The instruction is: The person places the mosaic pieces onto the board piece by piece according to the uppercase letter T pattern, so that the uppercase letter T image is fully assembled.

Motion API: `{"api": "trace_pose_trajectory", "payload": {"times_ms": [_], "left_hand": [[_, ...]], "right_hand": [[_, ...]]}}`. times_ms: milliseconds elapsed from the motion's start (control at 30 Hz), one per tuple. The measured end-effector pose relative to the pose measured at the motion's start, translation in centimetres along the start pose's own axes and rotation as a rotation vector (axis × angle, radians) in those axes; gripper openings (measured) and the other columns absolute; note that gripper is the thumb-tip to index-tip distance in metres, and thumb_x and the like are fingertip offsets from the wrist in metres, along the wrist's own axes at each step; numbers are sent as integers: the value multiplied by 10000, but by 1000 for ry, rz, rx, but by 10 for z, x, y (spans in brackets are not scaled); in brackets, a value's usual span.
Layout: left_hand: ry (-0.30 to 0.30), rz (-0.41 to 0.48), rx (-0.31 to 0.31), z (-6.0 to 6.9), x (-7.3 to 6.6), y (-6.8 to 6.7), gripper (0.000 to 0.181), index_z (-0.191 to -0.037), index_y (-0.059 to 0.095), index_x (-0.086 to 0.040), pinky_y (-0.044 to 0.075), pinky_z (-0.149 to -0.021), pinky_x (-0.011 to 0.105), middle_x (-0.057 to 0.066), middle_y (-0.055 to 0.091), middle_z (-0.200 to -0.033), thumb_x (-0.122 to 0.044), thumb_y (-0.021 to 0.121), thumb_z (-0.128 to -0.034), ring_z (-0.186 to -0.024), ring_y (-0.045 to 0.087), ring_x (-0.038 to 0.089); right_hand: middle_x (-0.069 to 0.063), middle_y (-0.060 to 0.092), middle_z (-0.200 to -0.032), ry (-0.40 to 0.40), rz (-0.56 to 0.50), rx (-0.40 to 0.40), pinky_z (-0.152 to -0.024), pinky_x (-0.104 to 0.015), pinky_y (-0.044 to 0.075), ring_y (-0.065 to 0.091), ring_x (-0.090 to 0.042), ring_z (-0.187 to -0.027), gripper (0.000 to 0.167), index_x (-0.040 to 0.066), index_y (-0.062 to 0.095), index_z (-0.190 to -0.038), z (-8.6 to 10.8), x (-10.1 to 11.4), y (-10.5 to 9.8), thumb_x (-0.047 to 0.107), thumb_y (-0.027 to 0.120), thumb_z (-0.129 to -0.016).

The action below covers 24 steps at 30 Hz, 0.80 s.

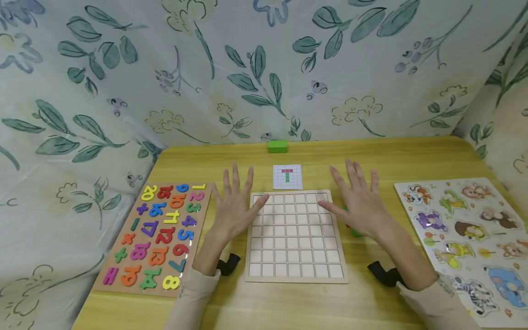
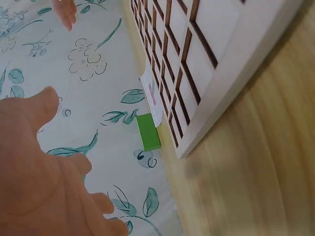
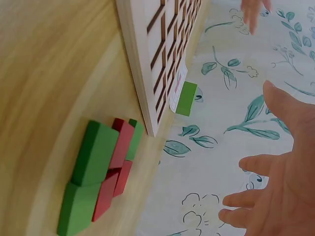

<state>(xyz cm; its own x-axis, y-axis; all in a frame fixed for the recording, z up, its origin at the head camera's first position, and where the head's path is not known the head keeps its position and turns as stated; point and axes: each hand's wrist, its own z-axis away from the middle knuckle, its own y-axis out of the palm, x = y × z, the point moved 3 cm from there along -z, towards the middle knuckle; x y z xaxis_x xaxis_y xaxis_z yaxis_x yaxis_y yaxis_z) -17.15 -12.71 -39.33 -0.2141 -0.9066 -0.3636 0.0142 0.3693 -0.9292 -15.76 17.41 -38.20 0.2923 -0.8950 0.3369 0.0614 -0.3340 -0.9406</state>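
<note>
Held bare left hand and bare right hand apart, spread, at opposite sides of the pale square wooden grid board; saw red and green cuboid blocks right of it.

Head: red-green blocks mostly hidden; animal board cut, right edge | Wrist views: grid board cropped, top

Apparent puzzle-play corner: floral cloth, wood-grain table, grid tray, number board, animal board.

Number board left, animal board right, floral cloth behind, wood-grain table
</note>
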Motion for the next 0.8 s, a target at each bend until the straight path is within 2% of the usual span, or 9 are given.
{"api": "trace_pose_trajectory", "payload": {"times_ms": [233,400,533,633,800], "left_hand": [[2,159,272,8,17,10,901,-1675,-25,-243,-130,-1199,764,156,-214,-1718,-643,450,-1022,-1588,-190,440],[-1,238,417,15,27,19,982,-1670,-53,-250,-173,-1199,738,156,-257,-1708,-687,497,-984,-1577,-248,410],[1,254,484,18,31,21,1059,-1665,-70,-258,-175,-1208,720,141,-273,-1703,-733,539,-940,-1570,-279,376],[4,235,518,19,32,21,1119,-1667,-63,-250,-158,-1219,713,143,-263,-1704,-736,595,-904,-1570,-285,362],[22,202,548,21,35,21,1263,-1673,-50,-231,-163,-1220,711,145,-283,-1698,-689,753,-813,-1563,-305,359]], "right_hand": [[-267,-111,-1715,31,-67,36,-1208,-737,-154,-80,-489,-1593,943,121,89,-1679,5,-10,-6,655,490,-1012],[-298,-59,-1711,40,-124,72,-1217,-715,-164,-22,-525,-1583,937,132,96,-1680,10,-20,-5,623,532,-1011],[-307,-19,-1711,49,-178,94,-1214,-724,-154,29,-554,-1569,919,138,101,-1680,13,-28,-7,591,549,-1018],[-316,25,-1708,58,-211,107,-1212,-756,-92,75,-572,-1556,898,131,122,-1678,14,-33,-9,562,560,-1023],[-351,202,-1663,71,-261,102,-1165,-803,175,227,-606,-1496,805,67,255,-1642,13,-43,-10,498,572,-1040]]}}
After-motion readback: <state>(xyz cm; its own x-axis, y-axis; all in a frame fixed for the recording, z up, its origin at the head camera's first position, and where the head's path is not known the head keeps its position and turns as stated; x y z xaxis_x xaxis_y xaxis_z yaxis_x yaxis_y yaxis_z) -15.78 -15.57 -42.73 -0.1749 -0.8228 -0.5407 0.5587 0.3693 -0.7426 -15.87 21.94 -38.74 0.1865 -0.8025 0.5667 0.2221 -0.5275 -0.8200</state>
